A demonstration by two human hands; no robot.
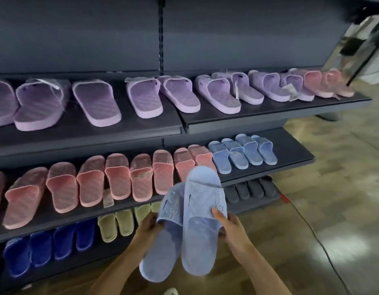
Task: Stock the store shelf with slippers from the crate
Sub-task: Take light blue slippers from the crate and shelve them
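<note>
I hold a pair of light blue slippers in front of the shelves. My left hand [149,227] grips the left light blue slipper [163,248] at its strap. My right hand [228,227] grips the right light blue slipper [200,211] by its outer edge. Both slippers point toes up toward the middle shelf [290,152], where a few matching light blue slippers [244,154] lie at its right end beside a row of pink slippers [111,179]. No crate is in view.
The top shelf [269,111] carries purple slippers [141,96] and a few pink ones at its right end. The bottom shelf holds dark blue slippers [50,248], olive slippers [118,224] and dark grey slippers [250,189]. A black cable [316,235] runs over the floor at right.
</note>
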